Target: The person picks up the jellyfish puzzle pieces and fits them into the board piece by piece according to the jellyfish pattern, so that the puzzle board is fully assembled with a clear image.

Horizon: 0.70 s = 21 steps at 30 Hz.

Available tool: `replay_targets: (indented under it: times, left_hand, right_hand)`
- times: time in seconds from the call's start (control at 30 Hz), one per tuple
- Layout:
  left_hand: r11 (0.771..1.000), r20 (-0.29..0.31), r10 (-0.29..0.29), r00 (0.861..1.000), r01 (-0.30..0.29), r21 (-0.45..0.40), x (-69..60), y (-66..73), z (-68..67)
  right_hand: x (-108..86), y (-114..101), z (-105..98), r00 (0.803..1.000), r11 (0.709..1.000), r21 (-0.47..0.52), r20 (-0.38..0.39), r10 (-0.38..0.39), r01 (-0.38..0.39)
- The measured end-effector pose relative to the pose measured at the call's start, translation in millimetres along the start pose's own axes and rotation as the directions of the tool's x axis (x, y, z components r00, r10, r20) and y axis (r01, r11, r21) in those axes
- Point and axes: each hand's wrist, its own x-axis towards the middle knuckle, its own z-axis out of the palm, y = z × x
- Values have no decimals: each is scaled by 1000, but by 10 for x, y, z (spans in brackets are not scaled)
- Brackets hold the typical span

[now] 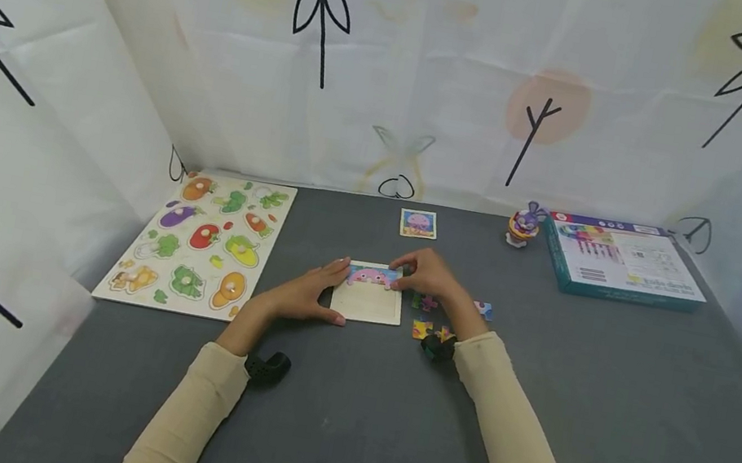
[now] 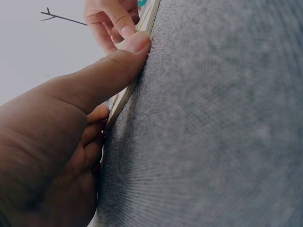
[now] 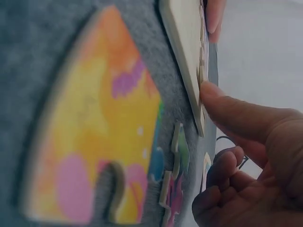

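Observation:
A pale wooden puzzle tray (image 1: pixel 367 305) lies at the middle of the table, its top strip filled with blue-and-pink puzzle pieces (image 1: pixel 369 276). My left hand (image 1: pixel 300 294) holds the tray's left side, thumb near the lower corner and fingertips near the upper one. In the left wrist view the thumb (image 2: pixel 118 64) lies along the tray's edge. At the upper right corner my right hand (image 1: pixel 434 272) pinches a puzzle piece, mostly hidden by the fingers. Beside the tray lie several loose puzzle pieces (image 1: pixel 422 330), partly under the right wrist; a yellow-orange piece (image 3: pixel 104 142) looms in the right wrist view.
A small picture card (image 1: pixel 418 224) lies behind the tray. To the left is a vegetable puzzle board (image 1: pixel 209 261). At the back right stand a purple bunny figurine (image 1: pixel 524 227) and a flat teal-sided box (image 1: pixel 633 265). Patterned white cloth (image 1: pixel 437 111) hangs around the table.

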Motion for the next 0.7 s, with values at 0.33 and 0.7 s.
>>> replay_targets:
  times: [0.33,0.7]
  left_hand:
    - [1000,-9,25,1000,-25,12,25,-26,2]
    - [1000,-5,19,1000,-19,15,28,-16,22]
  right_hand:
    - [2,13,76,999,998,60,-4,-37,37]
    - [-81,-37,93,998,998,5,-27,61,-61]
